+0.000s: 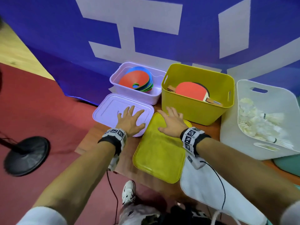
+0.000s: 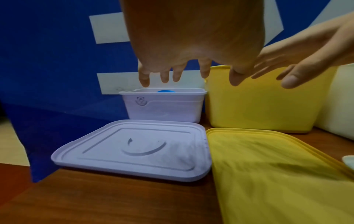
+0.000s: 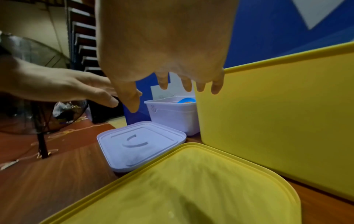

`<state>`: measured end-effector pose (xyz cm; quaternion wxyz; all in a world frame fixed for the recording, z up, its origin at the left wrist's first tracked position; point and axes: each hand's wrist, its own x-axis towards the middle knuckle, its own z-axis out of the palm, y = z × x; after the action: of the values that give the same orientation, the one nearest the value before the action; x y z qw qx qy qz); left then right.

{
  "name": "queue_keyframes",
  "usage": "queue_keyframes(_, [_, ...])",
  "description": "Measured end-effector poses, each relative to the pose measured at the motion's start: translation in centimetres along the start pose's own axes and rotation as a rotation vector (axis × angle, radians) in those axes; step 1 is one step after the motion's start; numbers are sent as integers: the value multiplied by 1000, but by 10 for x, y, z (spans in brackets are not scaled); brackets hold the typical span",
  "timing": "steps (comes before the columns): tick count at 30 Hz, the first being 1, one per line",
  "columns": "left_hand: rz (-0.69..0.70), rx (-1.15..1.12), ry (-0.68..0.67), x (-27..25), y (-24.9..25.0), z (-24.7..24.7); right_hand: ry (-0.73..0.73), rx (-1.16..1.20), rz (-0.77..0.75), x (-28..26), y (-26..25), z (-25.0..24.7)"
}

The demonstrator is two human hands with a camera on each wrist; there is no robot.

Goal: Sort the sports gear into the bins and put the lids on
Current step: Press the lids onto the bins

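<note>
left hand: your left hand (image 1: 129, 121) hovers with fingers spread and straight over the lilac lid (image 1: 112, 111); the wrist views show a gap beneath it, so it holds nothing.
right hand: your right hand (image 1: 172, 124) is likewise spread, palm down, above the far end of the yellow lid (image 1: 159, 159) (no contact shows in the wrist views).
lilac lid: lies flat on the desk (image 1: 97, 135) directly under your left hand, its right edge just beside the yellow lid.
yellow lid: lies flat under and behind your right hand, running back toward your body.
lilac bin: the lilac bin (image 1: 146, 95) stands just beyond your left fingertips, uncovered, with a stack of flat cones (image 1: 134, 80) leaning inside, red on top, blue and green edges behind.
yellow bin: the yellow bin (image 1: 194, 109) stands just ahead of your right hand, uncovered, holding table tennis paddles (image 1: 190, 90), red face up.
white bin: the white bin (image 1: 230, 127) sits well out to the right of your right hand, tilted, full of shuttlecocks (image 1: 259, 125).
white lid: a white lid (image 1: 203, 184) lies beneath your right forearm, partly under the yellow lid's near corner.
surroundings: a blue banner (image 1: 48, 38) hangs beyond both hands; a black fan base (image 1: 26, 155) stands on the floor left of your left arm.
</note>
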<state>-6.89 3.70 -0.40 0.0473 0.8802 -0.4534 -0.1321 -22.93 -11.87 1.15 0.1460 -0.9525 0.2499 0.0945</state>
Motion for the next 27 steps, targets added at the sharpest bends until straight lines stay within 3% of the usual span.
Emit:
queue_keyframes(13, [127, 28, -276, 57, -169, 17, -228, -36, 172, 96, -110, 70])
queue_keyframes(22, [152, 104, -499, 69, -213, 47, -407, -100, 253, 115, -124, 109])
queue_keyframes(27, [206, 132, -482, 65, -226, 56, -391, -136, 276, 112, -120, 126])
